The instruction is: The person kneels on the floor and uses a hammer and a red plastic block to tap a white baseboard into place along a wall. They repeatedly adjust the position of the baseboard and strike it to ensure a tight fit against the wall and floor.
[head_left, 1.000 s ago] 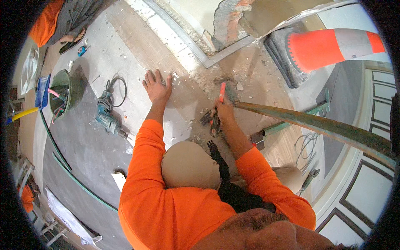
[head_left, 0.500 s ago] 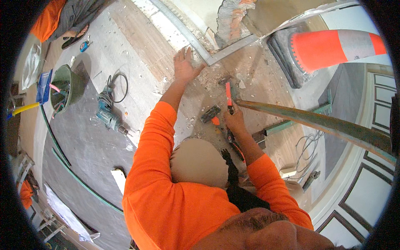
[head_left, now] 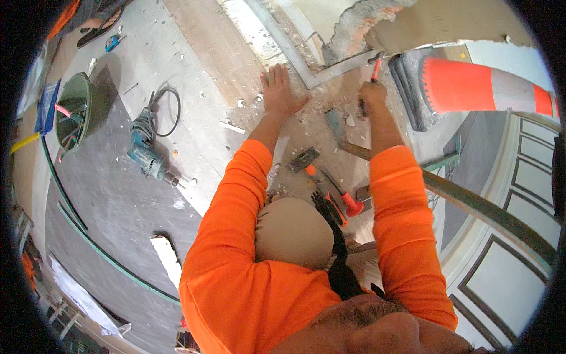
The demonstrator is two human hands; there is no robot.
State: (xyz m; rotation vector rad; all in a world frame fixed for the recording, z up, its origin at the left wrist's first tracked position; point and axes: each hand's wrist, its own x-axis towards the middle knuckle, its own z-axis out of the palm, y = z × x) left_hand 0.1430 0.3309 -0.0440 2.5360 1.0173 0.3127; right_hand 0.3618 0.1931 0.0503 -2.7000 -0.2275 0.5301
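My right hand [head_left: 372, 97] is wrapped around the handle of a hammer [head_left: 376, 69]. The hammer's head is by the right end of the grey metal edging [head_left: 341, 72] at the base of the broken wall; whether they touch I cannot tell. My left hand [head_left: 282, 95] lies with fingers spread on the dusty floor, close to the corner of the edging. Between my arms and my knee lie a dark-headed hammer [head_left: 305, 159] and a chisel with a red hand guard [head_left: 352, 205]. A long wooden-looking bar [head_left: 471, 206] passes beneath my right forearm.
An orange and white traffic cone [head_left: 460, 82] lies tipped over at the right. To the left are a corded drill [head_left: 147, 153], a green bucket [head_left: 82, 112] of tools and a blue dustpan-like piece [head_left: 47, 106]. Rubble is scattered about. Part of another person [head_left: 88, 15] shows far left.
My right hand has carried the hammer forward, up to the right end of the edging. The red-guarded chisel has come into view. My left hand stays spread on the floor.
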